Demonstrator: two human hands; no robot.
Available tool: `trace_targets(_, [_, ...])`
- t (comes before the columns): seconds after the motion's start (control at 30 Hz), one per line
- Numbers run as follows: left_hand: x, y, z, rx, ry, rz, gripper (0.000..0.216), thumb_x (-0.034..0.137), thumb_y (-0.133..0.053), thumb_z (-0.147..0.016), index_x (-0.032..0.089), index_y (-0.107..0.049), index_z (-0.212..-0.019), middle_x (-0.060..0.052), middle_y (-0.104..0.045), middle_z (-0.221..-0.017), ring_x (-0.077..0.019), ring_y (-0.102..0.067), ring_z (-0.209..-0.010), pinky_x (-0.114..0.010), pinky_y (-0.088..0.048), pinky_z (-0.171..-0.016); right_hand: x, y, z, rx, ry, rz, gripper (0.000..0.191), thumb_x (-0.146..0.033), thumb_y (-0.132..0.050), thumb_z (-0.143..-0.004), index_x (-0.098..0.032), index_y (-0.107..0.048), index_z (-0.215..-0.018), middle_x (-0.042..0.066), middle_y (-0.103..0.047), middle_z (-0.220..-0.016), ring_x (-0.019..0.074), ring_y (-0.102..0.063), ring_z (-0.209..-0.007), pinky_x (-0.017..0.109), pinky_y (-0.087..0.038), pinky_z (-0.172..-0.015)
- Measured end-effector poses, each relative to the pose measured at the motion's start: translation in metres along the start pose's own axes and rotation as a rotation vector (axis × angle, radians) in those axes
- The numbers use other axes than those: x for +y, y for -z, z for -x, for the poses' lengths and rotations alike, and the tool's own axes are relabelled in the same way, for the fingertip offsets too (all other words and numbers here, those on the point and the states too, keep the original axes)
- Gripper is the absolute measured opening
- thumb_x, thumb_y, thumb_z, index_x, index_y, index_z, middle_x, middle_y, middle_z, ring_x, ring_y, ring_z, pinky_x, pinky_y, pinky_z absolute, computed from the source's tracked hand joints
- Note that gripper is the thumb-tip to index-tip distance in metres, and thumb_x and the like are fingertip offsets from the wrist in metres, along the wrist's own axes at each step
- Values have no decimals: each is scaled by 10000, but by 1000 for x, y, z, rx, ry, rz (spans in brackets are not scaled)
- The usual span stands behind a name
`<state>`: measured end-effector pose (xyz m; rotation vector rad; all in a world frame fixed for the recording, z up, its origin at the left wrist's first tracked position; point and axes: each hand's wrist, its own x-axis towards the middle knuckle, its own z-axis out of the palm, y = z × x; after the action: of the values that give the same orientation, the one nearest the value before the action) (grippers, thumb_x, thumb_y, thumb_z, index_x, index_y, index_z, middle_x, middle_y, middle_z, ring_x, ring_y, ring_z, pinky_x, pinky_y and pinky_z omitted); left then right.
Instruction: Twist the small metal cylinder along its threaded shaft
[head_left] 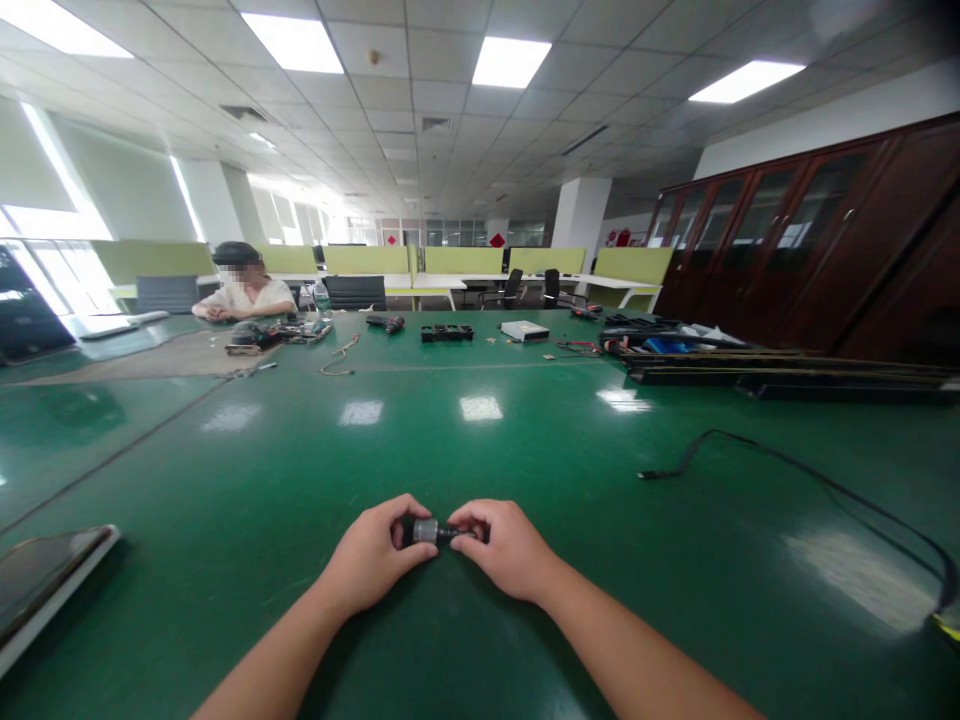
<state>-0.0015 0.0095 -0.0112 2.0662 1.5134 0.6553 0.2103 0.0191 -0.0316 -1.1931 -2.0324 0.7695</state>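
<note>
Both my hands rest on the green table (480,440) near its front edge. Between them lies a small cylindrical part (433,531), black with a silver metal band. My left hand (373,556) pinches its left, thicker end with thumb and fingers closed. My right hand (506,548) pinches its right, thinner black end the same way. The two hands almost touch over the part, whose ends are hidden by my fingers.
A dark tablet-like slab (45,580) lies at the left front edge. A black cable (810,480) curves across the right side. Long black bars (787,375), tools and small parts lie at the far side, where another person (244,290) sits. Wooden cabinets (825,230) stand at right.
</note>
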Motion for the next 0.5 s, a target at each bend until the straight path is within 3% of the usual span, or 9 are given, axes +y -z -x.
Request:
trace_targets(0.3, [7, 0, 0, 47, -24, -65, 375, 521, -522, -875, 211, -702, -987, 37, -513, -617, -156, -492, -603, -248, -333, -573, -4, 7, -5, -32, 50, 57, 173, -236, -604, -886, -190, -745, -975, 30, -682, -861, 140, -586, -752, 249, -420, -694])
trace_targets(0.5, [5, 3, -2, 15, -72, -66, 350, 452, -592, -827, 219, -717, -1056, -15, -636, -817, -167, -531, -692, -262, -397, -648, -1, 5, -9, -37, 60, 99, 201, -238, -587, -891, -203, -739, -1019, 42, -688, -952, 150, -605, -822, 254, -440, -741])
